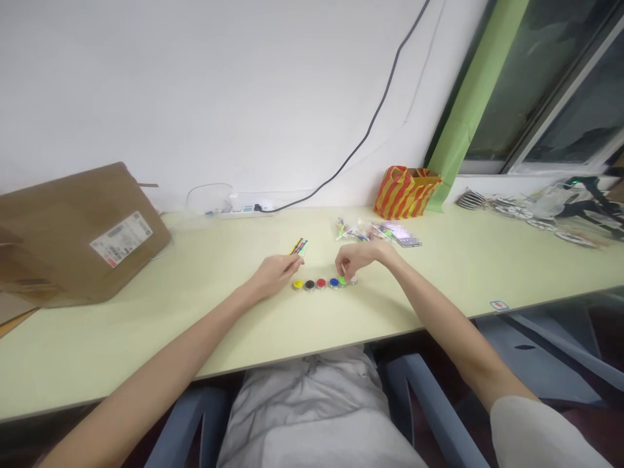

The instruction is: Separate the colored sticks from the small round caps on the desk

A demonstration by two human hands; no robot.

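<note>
Several small round pots with coloured tops stand in a row on the table. From the left come a yellow pot (298, 285), a black pot (309, 285), a red pot (320, 283), a blue pot (334, 283) and a green pot (342, 282). A whitish pot (353, 281) at the right end is partly covered by my fingers. My right hand (358, 257) reaches down with its fingertips pinched at the green pot. Just behind the yellow pot, my left hand (275, 274) grips a small bundle of multicoloured strips (299, 246), its fingers closed around the lower end.
Behind my right hand lie clear bags of colourful bits (361, 231) and a phone (402, 234). A striped bag (407, 193) stands against the wall. On the left is a cardboard box (80, 237); a power strip (246, 210) lies at the back. Flat round pieces (511, 209) lie far right.
</note>
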